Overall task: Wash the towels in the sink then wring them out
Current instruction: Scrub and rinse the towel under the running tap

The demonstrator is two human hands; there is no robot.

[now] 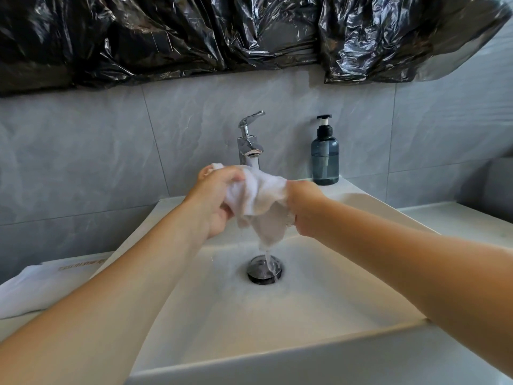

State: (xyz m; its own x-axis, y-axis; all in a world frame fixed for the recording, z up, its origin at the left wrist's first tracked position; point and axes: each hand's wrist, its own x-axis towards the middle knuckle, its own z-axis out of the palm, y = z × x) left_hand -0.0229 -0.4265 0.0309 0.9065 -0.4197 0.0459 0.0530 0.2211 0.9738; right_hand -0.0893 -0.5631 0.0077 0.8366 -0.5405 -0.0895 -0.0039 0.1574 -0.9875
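Fingers of left hand [215,197] curled round one end of white towel [259,202], thumb side toward the tap. Fingers of right hand [305,208] curled round the other end, knuckles facing the camera. Towel bunched between both hands, held above the sink [319,309], directly under the tap [249,140]. Water running from the spout onto the cloth, streaming off its hanging lower corner into the drain [265,269]. Both forearms reaching in from the lower corners. Blue-grey soap bottle [324,155] upright on the sink's back ledge, right of the tap. Second white towel [39,290] folded on the counter, left of the sink. Black plastic sheeting [222,34] hanging across the tiled wall above.
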